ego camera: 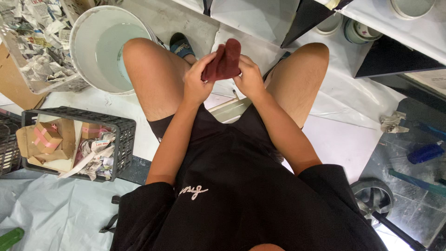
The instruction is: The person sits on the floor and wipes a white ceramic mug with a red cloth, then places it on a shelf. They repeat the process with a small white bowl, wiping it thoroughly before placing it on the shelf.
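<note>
Head view: a dark red cloth [225, 60] is gripped between the knees by the left hand [197, 79] and right hand [250, 78]. Its lower part is hidden by fingers. A bucket [88, 46] is partly cut off behind the left thigh.

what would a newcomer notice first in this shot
First the dark red folded cloth at top centre, gripped between the left hand and the right hand above the seated person's bare knees. Next the big white round bucket holding pale liquid at upper left. Below it, the black plastic mesh crate filled with cardboard pieces and crumpled newspaper.
</note>
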